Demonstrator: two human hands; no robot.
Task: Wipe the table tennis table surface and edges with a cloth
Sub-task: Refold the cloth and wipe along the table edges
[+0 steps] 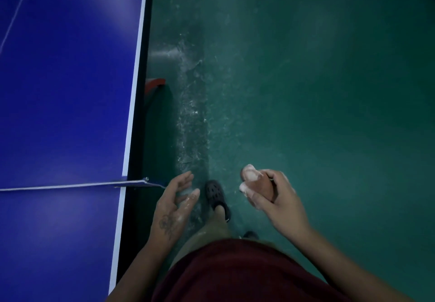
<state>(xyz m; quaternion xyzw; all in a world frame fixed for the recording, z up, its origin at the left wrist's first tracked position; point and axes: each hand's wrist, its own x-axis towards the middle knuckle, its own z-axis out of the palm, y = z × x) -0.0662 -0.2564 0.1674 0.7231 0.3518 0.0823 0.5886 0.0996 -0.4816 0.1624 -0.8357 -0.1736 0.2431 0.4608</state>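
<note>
Floor (306, 89) found streaked white beside table (70, 89): slip judged possible. Net post (144, 181) could be knocked by left hand (173, 207), held open, empty, close beside. Reddish foamy wad, taken as cloth (264, 188), gripped by right hand (282, 199) over floor, off table: drips risked.

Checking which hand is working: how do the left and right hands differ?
The left hand is open and empty; the right hand grips a reddish-brown cloth. The left hand hangs beside the table's edge; the right hand is farther out over the green floor. Both carry white smears, and neither touches the table.
</note>
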